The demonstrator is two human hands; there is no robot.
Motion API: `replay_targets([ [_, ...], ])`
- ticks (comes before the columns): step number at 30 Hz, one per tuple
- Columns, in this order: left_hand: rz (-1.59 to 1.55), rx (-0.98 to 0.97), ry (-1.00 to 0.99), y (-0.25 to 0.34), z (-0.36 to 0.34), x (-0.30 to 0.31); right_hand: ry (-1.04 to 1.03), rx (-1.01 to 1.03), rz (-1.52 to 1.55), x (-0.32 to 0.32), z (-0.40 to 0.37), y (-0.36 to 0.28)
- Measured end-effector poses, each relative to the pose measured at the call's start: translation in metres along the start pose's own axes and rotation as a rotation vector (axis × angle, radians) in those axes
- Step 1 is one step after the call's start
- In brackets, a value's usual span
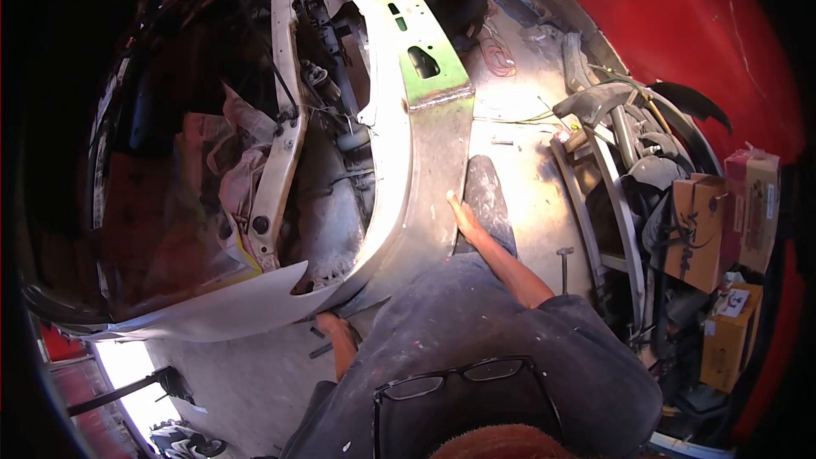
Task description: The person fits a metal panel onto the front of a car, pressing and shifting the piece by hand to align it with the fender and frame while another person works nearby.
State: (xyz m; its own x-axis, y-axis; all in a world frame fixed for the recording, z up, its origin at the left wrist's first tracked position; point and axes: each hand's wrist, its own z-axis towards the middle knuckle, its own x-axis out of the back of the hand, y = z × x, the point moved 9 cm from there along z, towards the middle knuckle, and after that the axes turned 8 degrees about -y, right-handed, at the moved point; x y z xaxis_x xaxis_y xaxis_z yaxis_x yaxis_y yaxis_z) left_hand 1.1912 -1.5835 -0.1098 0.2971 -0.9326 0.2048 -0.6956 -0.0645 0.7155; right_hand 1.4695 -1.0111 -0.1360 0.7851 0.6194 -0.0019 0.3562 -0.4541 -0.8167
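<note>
A bare-metal car fender (425, 178), with a green-painted section toward its far end, curves around the open wheel arch in front of me. My right hand (461, 212) is closed on the fender's right edge, a digit lying on the top surface and the other fingers hidden at the rim. Lower left, my left hand (333, 325) is at the underside of the fender's near edge, its fingers curled and partly hidden there. A dark bar-like object (320, 348) shows beside that hand, apparently apart from it.
The open engine bay (331, 195) lies left, with paper and cloth inside. A co-worker (455, 0) crouches at the far end. Car parts and a metal frame (608, 212) stand right, near cardboard boxes (695, 229). A T-shaped tool (565, 268) and a cable (500, 58) are on the floor.
</note>
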Motion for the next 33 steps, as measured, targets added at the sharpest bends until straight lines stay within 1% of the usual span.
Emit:
replay_targets([
  [1,-0.001,0.002,-0.002,0.000,0.001,-0.001,0.005,-0.017,-0.009,0.000,0.000,0.000],
  [4,-0.005,0.003,-0.008,-0.001,0.004,0.001,0.030,0.029,-0.008,0.001,-0.010,-0.013],
  [7,-0.008,0.003,-0.027,-0.001,0.008,-0.001,0.010,-0.025,-0.052,0.001,-0.011,-0.014],
  [10,-0.016,0.009,-0.063,0.003,0.003,-0.006,0.003,0.015,0.010,-0.002,-0.010,-0.013],
  [14,-0.022,-0.007,0.031,0.008,-0.016,-0.002,0.024,0.029,0.012,-0.001,-0.012,-0.016],
  [16,-0.015,-0.023,0.103,-0.002,0.005,0.006,0.035,0.014,0.006,0.000,-0.001,-0.001],
  [18,-0.007,-0.008,0.110,-0.012,0.031,0.014,-0.018,0.000,-0.002,-0.003,-0.026,-0.034],
  [19,-0.002,-0.001,0.115,-0.012,0.032,0.015,-0.045,-0.008,-0.006,-0.003,-0.031,-0.038],
  [20,0.017,0.017,0.161,-0.012,0.031,0.018,-0.033,-0.010,-0.007,-0.004,-0.033,-0.043],
  [22,0.054,0.052,0.255,-0.002,0.008,0.019,-0.010,-0.014,-0.009,-0.002,-0.023,-0.029],
  [25,0.000,0.073,0.199,0.001,-0.007,0.015,-0.032,-0.032,-0.020,-0.002,-0.023,-0.026],
  [27,0.056,0.097,0.175,0.008,-0.026,0.011,-0.048,-0.021,0.024,-0.004,-0.012,-0.013],
  [29,0.064,0.081,0.115,0.004,-0.014,0.008,-0.043,-0.007,0.031,-0.004,-0.008,-0.008],
  [30,0.042,0.054,0.067,-0.007,0.014,0.009,-0.030,0.000,0.014,-0.002,-0.009,-0.011],
  [31,0.025,0.036,0.063,-0.008,0.017,0.008,-0.017,0.007,-0.001,-0.002,-0.010,-0.013],
  [32,0.007,0.018,0.058,-0.008,0.020,0.008,-0.059,-0.014,0.006,-0.005,-0.015,-0.019],
  [33,-0.006,0.009,0.095,-0.002,0.001,0.005,-0.101,-0.034,0.012,-0.006,-0.025,-0.032],
])
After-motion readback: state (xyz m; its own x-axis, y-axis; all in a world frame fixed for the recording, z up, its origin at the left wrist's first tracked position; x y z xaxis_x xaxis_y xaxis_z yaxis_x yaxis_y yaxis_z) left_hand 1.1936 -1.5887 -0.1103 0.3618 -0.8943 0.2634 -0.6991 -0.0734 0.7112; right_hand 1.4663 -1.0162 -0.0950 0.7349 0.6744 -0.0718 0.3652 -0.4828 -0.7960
